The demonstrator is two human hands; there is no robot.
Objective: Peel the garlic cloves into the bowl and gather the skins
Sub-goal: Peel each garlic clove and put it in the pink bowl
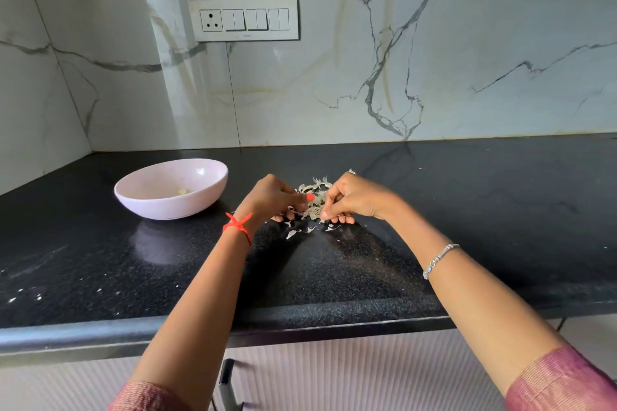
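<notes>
We are in a home kitchen.
We see a black speckled stone worktop [484,210] against a marble-look tiled wall [334,83] with a socket-and-switch plate [245,19], ribbed cabinet fronts [350,374] below its edge, and a bowl [187,207] near loose garlic skins [315,185] on top.

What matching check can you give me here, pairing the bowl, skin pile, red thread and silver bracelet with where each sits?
Things:
1. bowl
2. skin pile
3. red thread
4. silver bracelet

Places:
A. round the right wrist
B. on the counter, between the left hand and right hand
C. round the left wrist
D. on the counter, left of both hands

Pairs: 1-D, 2-B, 3-C, 4-A
</notes>
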